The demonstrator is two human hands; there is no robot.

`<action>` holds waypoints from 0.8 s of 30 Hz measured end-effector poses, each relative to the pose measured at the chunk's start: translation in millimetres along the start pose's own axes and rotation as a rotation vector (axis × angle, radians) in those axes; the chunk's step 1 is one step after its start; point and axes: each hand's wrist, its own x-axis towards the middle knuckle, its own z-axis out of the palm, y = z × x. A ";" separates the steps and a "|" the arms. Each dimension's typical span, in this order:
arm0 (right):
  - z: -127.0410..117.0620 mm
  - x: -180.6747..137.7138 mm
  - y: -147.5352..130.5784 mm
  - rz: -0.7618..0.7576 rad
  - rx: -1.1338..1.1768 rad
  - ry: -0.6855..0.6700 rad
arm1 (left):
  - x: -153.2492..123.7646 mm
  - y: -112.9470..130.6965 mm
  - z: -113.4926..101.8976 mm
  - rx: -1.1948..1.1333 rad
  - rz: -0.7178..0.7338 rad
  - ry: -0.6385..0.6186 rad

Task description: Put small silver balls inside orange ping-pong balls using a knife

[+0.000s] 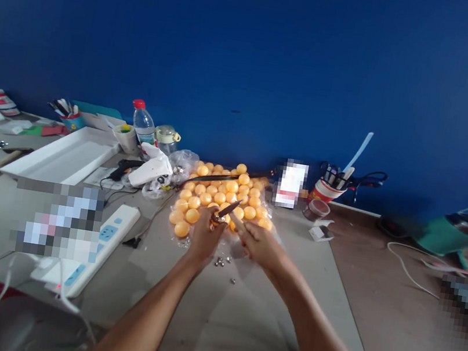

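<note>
Orange balls (218,191), blue wall (252,55), white tray (65,153), red-capped clear bottle (143,121), grey table (230,316).

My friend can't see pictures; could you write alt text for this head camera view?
Two bare hands meet over a grey table: the left hand holds a small round piece, the right hand a thin dark tool against it. Behind them lies a heap of orange balls, with a white power strip at left.

A heap of balls (222,194) lies on the tabletop (239,317). Left of the heap lie a power strip (93,248) and a tray (65,153); right of it stands a cup of scissors (326,189); behind it, a bottle (142,124).
</note>
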 end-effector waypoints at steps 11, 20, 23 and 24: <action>-2.4 -2.0 -3.6 0.000 -0.010 -0.031 | -0.7 0.7 -2.0 0.017 0.022 -0.010; -0.9 -0.2 3.8 -0.026 0.039 0.005 | -0.4 -1.2 -1.5 0.042 0.019 -0.004; 1.1 3.4 10.0 -0.011 0.039 -0.028 | -1.1 2.3 -2.6 0.020 -0.021 0.020; 1.2 4.7 12.4 -0.002 0.088 -0.029 | -1.1 3.4 -3.3 0.001 -0.024 0.028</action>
